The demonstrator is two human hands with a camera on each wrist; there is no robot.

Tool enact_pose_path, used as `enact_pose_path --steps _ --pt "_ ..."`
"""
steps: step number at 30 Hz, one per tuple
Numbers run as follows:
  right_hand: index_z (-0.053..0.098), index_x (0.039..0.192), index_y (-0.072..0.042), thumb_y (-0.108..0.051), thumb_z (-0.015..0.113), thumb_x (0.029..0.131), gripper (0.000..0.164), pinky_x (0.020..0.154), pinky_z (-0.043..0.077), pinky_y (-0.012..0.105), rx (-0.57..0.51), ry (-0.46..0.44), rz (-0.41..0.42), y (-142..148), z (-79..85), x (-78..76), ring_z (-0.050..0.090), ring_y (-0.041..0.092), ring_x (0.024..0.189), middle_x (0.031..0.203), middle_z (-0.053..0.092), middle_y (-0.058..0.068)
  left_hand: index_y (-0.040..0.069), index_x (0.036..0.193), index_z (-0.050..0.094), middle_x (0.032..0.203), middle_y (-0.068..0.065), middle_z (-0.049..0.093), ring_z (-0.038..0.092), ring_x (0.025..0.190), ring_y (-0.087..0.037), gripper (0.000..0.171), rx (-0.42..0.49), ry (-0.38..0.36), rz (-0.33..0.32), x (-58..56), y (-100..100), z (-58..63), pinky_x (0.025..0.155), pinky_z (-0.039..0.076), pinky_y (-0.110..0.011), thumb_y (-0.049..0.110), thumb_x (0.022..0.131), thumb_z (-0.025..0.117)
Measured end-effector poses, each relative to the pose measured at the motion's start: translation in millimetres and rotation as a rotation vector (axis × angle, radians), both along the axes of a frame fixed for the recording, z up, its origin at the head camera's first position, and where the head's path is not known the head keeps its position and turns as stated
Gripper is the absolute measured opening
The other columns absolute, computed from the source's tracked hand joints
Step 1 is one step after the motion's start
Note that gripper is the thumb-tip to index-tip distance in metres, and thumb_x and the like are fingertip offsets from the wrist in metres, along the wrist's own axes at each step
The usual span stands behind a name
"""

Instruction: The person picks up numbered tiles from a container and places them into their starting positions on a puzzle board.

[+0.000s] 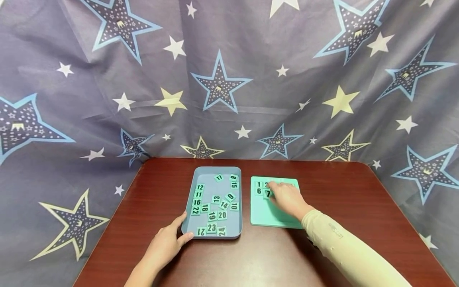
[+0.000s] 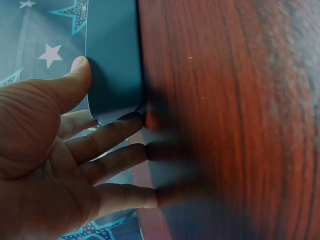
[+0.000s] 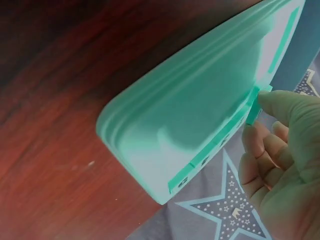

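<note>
In the head view a blue-grey tray (image 1: 215,175) holds loose numbered tiles, among them 12 (image 1: 199,187) and 23 (image 1: 211,227). My left hand (image 1: 166,241) rests at the tray's near left corner, thumb on the rim and fingers spread along the side, mostly straight in the left wrist view. To the right lies a mint-green board (image 1: 263,213) with tiles 1 (image 1: 259,184) and 6 (image 1: 259,191) at its upper left. Over that board, my right hand (image 1: 288,198) pinches the number 7 tile (image 1: 267,194), which sits tilted beside the 6. The hand partly hides the top row.
A dark red-brown wooden table (image 1: 165,179) carries the tray and board, with a narrow gap between them. Behind it hangs a grey curtain (image 1: 251,36) patterned with stars. A pale sleeve (image 1: 344,239) covers my right forearm.
</note>
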State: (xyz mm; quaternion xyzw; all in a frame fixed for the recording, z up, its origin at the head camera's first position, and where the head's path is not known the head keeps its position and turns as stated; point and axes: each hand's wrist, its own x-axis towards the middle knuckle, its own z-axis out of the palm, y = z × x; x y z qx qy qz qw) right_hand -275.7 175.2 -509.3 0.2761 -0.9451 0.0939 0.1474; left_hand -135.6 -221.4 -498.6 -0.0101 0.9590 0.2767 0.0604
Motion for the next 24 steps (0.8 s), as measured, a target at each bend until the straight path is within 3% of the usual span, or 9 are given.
enact_pose_path --steps 5,8,13,16,24 --pt "0.069 0.116 -0.004 -0.009 0.088 0.086 0.036 0.071 0.061 0.050 0.006 -0.034 -0.020 1.0 -1.8 -2.9 0.075 0.033 0.082 0.089 0.078 0.011 0.014 0.162 0.048 0.147 -0.030 0.063 0.064 0.132 -0.049 0.073 0.004 -0.002 0.001 0.1 1.0 1.1 0.104 0.052 -0.067 0.035 0.099 0.078" --pt "0.070 0.117 -0.004 -0.011 0.086 0.089 0.033 0.074 0.061 0.051 -0.009 -0.065 -0.073 1.7 -1.7 -3.5 0.076 0.033 0.086 0.095 0.079 0.012 0.014 0.163 0.048 0.147 -0.030 0.063 0.064 0.132 -0.049 0.073 0.007 -0.002 0.003 0.4 1.0 1.6 0.104 0.051 -0.067 0.036 0.099 0.078" --pt "0.072 0.119 -0.008 -0.020 0.085 0.092 0.033 0.074 0.062 0.052 -0.083 -0.195 -0.204 4.3 -1.7 0.5 0.078 0.030 0.090 0.100 0.082 0.007 0.014 0.163 0.047 0.147 -0.031 0.062 0.063 0.133 -0.049 0.074 0.008 -0.005 0.005 1.0 0.9 1.1 0.104 0.051 -0.067 0.037 0.100 0.077" --pt "0.072 0.121 -0.008 -0.021 0.084 0.093 0.033 0.073 0.062 0.051 -0.118 -0.260 -0.223 4.7 -4.2 1.0 0.078 0.028 0.088 0.098 0.082 0.004 0.014 0.163 0.046 0.147 -0.031 0.062 0.063 0.133 -0.049 0.074 0.009 -0.010 0.007 1.3 0.4 1.0 0.105 0.051 -0.068 0.036 0.100 0.076" --pt "0.072 0.118 -0.007 -0.014 0.080 0.093 0.027 0.078 0.061 0.051 -0.189 -0.245 -0.225 -1.2 -12.5 -6.2 0.078 0.031 0.090 0.099 0.083 0.006 0.014 0.164 0.046 0.148 -0.029 0.062 0.062 0.134 -0.049 0.073 0.012 -0.003 0.001 0.9 0.6 0.4 0.106 0.050 -0.068 0.036 0.101 0.075"
